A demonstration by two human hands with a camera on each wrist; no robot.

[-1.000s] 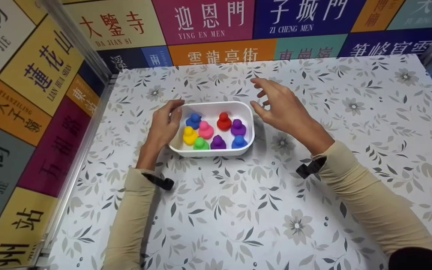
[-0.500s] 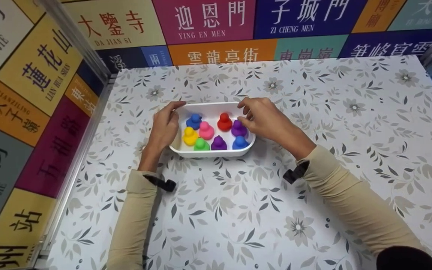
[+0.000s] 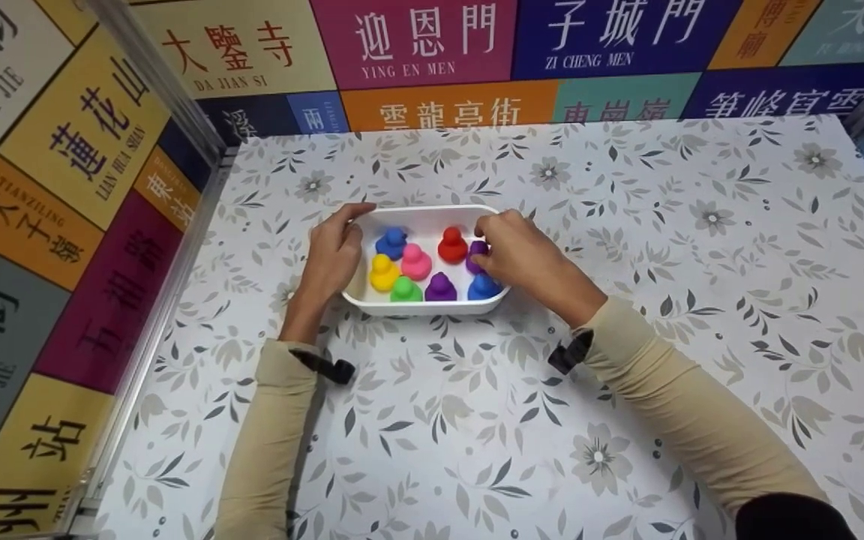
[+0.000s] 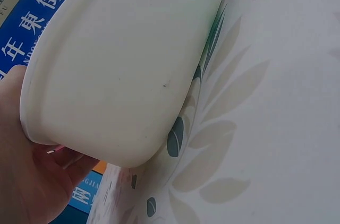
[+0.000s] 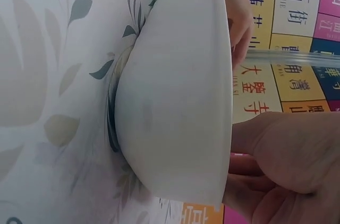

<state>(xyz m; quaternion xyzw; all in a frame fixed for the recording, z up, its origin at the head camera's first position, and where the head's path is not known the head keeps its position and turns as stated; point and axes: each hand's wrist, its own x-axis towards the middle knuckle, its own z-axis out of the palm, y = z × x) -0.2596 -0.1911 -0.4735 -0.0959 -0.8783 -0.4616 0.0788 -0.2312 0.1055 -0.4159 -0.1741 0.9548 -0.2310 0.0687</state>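
Note:
A white plastic tub (image 3: 424, 308) holds several small rubber ducks. My left hand (image 3: 331, 251) grips its left end, the thumb inside and the fingers along the far left rim. In the left wrist view that hand (image 4: 37, 165) holds the tub's rim (image 4: 32, 102). My right hand (image 3: 526, 251) reaches over the right end, thumb and forefinger round a purple duck (image 3: 475, 257) partly hidden by them. In the right wrist view the fingertips are out of sight behind the tub wall (image 5: 175, 96). Close by are a red duck (image 3: 452, 246) and a blue duck (image 3: 484, 287).
Pink (image 3: 416, 262), yellow (image 3: 384, 273), green (image 3: 406, 289), blue (image 3: 391, 244) and purple (image 3: 441, 287) ducks stand elsewhere in the tub. A flower-patterned cloth (image 3: 432, 420) covers the table. Panels with lettering (image 3: 417, 45) stand along the back and left edges.
My right hand has come from beyond the tub's right rim leftward and down into it, closing its fingers round the purple duck. The left hand keeps its hold on the tub.

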